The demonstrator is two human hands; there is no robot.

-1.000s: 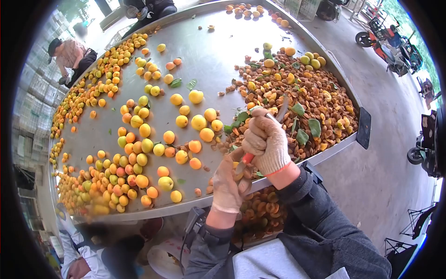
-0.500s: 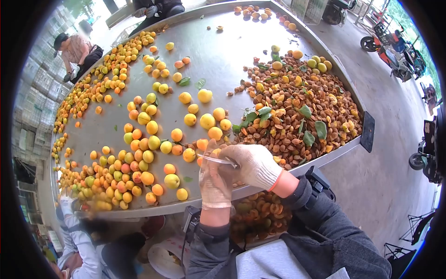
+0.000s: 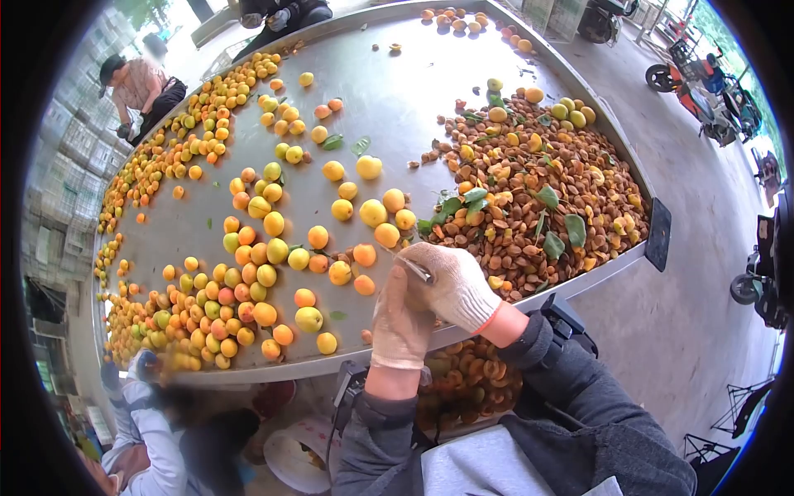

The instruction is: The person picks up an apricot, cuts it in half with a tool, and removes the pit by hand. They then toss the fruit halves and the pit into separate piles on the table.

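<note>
My left hand (image 3: 400, 324), in a pale glove, is closed near the front edge of the metal table (image 3: 289, 207); what its fingers hold, if anything, is hidden. Against it rests my right hand (image 3: 456, 285), in a knit glove with an orange cuff, its fingers wrapped round a thin metal tool (image 3: 416, 269). Yellow and orange apricots (image 3: 340, 273) lie just left of the hands. Beyond my right hand is a heap of brown pits (image 3: 521, 198) mixed with green leaves (image 3: 575, 231).
Halved fruit (image 3: 471, 380) sits below the table edge by my lap, with a white bucket (image 3: 298, 456) to its left. A co-worker (image 3: 149, 438) is at the lower left; others sit at the far side. Scooters (image 3: 703, 91) stand at the right.
My hands have drawn together, the left moving right and turning, its fingers now closed. The tool has tilted and shows less of its length. An orange apricot beside them is more exposed.
</note>
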